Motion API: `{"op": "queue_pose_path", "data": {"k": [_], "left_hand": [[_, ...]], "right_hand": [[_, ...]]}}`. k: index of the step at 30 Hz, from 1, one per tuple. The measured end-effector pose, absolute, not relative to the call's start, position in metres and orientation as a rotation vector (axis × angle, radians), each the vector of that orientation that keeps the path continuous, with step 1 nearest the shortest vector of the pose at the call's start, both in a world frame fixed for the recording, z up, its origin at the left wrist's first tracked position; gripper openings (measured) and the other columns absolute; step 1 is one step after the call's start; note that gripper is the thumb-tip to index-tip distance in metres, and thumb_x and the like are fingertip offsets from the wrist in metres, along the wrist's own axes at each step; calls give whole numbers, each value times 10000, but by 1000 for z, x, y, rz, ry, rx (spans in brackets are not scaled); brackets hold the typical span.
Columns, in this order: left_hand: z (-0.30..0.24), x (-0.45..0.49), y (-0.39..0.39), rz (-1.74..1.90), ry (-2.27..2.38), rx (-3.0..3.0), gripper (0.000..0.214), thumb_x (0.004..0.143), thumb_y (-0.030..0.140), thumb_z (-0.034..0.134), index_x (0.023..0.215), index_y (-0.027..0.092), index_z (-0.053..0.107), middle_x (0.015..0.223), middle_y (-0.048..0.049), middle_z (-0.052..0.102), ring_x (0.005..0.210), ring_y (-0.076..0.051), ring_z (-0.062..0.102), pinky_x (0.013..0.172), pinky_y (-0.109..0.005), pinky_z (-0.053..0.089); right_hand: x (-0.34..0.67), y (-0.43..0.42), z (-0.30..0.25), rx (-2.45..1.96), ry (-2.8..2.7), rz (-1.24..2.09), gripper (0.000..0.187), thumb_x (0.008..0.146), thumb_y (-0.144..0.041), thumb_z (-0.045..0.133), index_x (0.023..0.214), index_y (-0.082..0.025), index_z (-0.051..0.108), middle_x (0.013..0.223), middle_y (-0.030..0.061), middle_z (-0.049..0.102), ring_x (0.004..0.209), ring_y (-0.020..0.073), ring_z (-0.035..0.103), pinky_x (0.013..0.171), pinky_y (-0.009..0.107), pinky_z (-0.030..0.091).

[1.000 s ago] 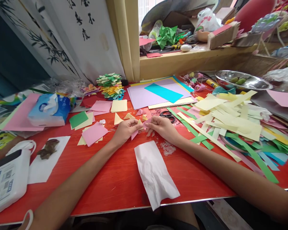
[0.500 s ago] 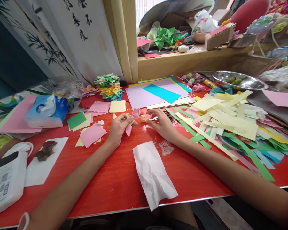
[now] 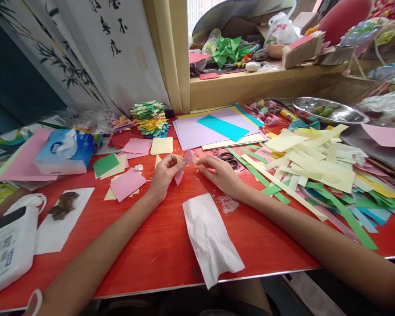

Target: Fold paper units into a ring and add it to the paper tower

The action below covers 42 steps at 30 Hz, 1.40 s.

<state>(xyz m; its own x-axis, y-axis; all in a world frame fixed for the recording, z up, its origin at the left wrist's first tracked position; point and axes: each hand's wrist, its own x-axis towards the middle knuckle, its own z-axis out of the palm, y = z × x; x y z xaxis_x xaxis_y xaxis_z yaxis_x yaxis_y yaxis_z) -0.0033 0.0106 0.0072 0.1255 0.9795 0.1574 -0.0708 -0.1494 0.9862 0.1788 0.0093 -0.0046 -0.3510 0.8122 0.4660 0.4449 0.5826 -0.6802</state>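
Observation:
My left hand (image 3: 166, 174) is closed in a pinch on small folded paper pieces. A pink folded piece (image 3: 179, 177) hangs below its fingertips, and a bit of cream paper shows between the fingers. Another pink folded piece (image 3: 188, 156) stands just beyond those fingertips; I cannot tell whether it is held or lies on the table. My right hand (image 3: 219, 173) comes from the other side, its fingertips pinched at a small pale yellow folded piece (image 3: 195, 159) close to the pink one. Black-handled scissors (image 3: 229, 159) lie behind the right hand.
Pink square papers (image 3: 128, 184) lie left of my hands, near a blue tissue pack (image 3: 64, 151). A stack of folded paper units (image 3: 149, 119) stands behind. Cut paper strips (image 3: 318, 166) heap at right. Crumpled white paper (image 3: 212, 239) lies at the front edge.
My right hand has moved slightly left with the yellow piece, closer to the left hand. More of the scissors shows. The pink piece between the hands now stands nearer the left fingertips.

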Motion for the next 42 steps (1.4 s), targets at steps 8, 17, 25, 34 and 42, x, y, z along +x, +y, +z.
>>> {"op": "queue_pose_path", "data": {"k": [8, 17, 25, 34, 42], "left_hand": [[3, -6, 14, 1167, 1009, 1345, 324, 693, 254, 672, 992, 202, 556, 788, 14, 564, 760, -107, 559, 658, -204, 411], [2, -5, 14, 1133, 1003, 1351, 375, 685, 252, 658, 1037, 207, 537, 856, -5, 580, 770, -121, 543, 679, -234, 453], [2, -4, 13, 1106, 976, 1358, 347, 695, 242, 651, 1023, 204, 541, 878, -4, 580, 746, -107, 535, 670, -224, 443], [2, -5, 13, 1082, 1012, 1368, 352, 681, 259, 669, 1009, 205, 554, 815, 8, 580, 724, -107, 533, 658, -222, 423], [5, -5, 12, 1028, 1002, 1406, 316, 693, 270, 659, 980, 191, 551, 724, 25, 559, 636, -102, 539, 646, -245, 432]], "right_hand": [[180, 10, -4, -980, -1590, 998, 387, 820, -208, 468, 1202, -232, 413, 974, 33, 513, 787, 133, 638, 731, 306, 539], [181, 13, -1, -883, -1537, 1182, 156, 782, -331, 564, 853, -193, 585, 948, 40, 587, 873, 154, 598, 739, 304, 540], [183, 11, 5, -940, -1482, 1300, 220, 776, -372, 589, 711, -169, 535, 464, -52, 513, 376, 59, 442, 390, 185, 341], [182, 12, 4, -864, -1308, 1519, 183, 779, -287, 583, 911, -167, 542, 818, 51, 681, 583, 104, 626, 541, 220, 481], [178, 11, 2, -805, -1318, 1494, 243, 771, -385, 596, 810, -148, 558, 768, 27, 617, 651, 102, 598, 608, 229, 485]]}}
